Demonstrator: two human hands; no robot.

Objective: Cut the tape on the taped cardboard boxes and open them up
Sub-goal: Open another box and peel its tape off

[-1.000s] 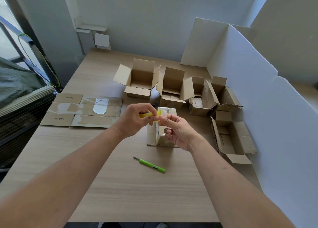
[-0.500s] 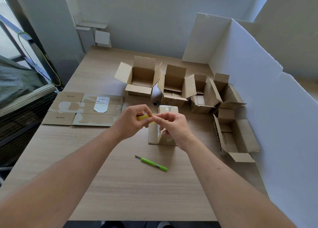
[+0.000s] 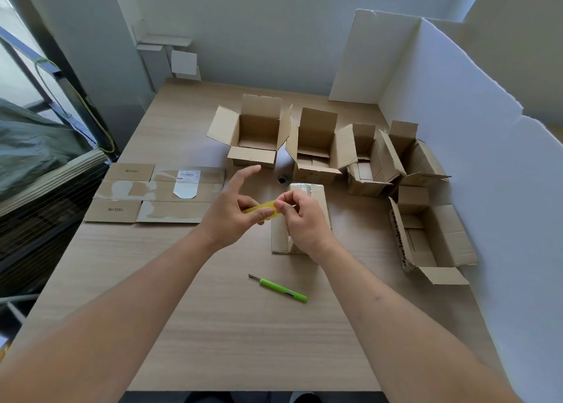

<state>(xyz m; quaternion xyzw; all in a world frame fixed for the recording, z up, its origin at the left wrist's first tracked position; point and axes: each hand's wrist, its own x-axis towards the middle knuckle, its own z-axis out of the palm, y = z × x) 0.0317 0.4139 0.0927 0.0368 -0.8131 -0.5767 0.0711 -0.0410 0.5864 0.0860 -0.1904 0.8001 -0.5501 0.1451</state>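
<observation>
A small taped cardboard box [image 3: 316, 195] stands on the wooden table [image 3: 213, 326], partly hidden behind my hands. Above it I hold a yellow strip of tape [image 3: 264, 209]. My left hand [image 3: 231, 210] holds the strip between thumb and lower fingers, with the index finger stretched out and up. My right hand [image 3: 301, 220] pinches the strip's right end with thumb and forefinger. A green utility knife [image 3: 280, 288] lies on the table near me, blade tip to the left, untouched by either hand.
Several opened cardboard boxes [image 3: 256, 134] stand in a row at the back and along the right. A flattened box [image 3: 152, 194] lies at the left. White foam boards [image 3: 457, 159] wall off the right side. A small dark object [image 3: 282, 178] sits behind the taped box.
My left index finger has lifted and stretched out from the strip. Both hands stay over the taped box with the yellow strip between them. The knife has not moved.
</observation>
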